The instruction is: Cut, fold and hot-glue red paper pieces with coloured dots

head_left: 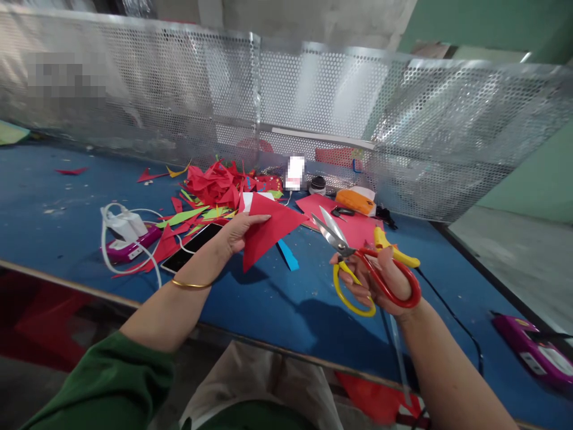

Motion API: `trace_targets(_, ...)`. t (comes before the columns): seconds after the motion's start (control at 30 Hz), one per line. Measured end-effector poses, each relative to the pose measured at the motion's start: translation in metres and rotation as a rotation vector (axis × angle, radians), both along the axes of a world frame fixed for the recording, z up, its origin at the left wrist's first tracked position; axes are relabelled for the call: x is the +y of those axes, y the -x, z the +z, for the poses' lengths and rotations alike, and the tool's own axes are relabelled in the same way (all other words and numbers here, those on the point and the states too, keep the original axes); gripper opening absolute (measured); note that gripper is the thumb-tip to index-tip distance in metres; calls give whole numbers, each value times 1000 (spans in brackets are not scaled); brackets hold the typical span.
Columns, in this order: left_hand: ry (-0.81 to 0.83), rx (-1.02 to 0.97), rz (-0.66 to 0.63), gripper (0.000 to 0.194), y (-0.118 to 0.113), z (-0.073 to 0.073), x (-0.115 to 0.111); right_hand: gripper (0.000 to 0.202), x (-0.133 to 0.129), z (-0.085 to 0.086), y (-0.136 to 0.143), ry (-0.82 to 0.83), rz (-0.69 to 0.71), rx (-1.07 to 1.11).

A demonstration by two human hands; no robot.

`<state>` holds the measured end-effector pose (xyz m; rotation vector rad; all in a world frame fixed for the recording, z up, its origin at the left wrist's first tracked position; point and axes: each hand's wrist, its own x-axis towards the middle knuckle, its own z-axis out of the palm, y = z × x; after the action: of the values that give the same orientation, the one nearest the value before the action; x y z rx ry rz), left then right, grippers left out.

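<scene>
Workshop, by appearance: long blue-topped workbench (277,301); perforated metal screens (308,89) along its back edge; heaped red paper offcuts (212,184); scissors (342,246); two purple power strips (134,247); yellow corded hand tool (398,254); bare grey wall (313,21), partly green, behind

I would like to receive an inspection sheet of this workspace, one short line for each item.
Surface: blue table, small pale specks on it.
Job's things: red paper and scissors, blades parted.
Clutter: heaped red scraps, green strips, dark-screened phone.
Hands: left hand holds the paper; right hand holds the scissors' handles.
Cables: white cable looped at left; black cord at right.
Surroundings: perforated screen behind the table.
</scene>
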<state>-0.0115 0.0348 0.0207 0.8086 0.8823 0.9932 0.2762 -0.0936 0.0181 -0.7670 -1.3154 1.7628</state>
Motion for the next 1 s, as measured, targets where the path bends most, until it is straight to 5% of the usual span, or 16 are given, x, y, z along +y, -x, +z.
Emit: trace_targets(1.0,68,8,-7,26,0,-1,3,86,0,1,-2,115,26,-32)
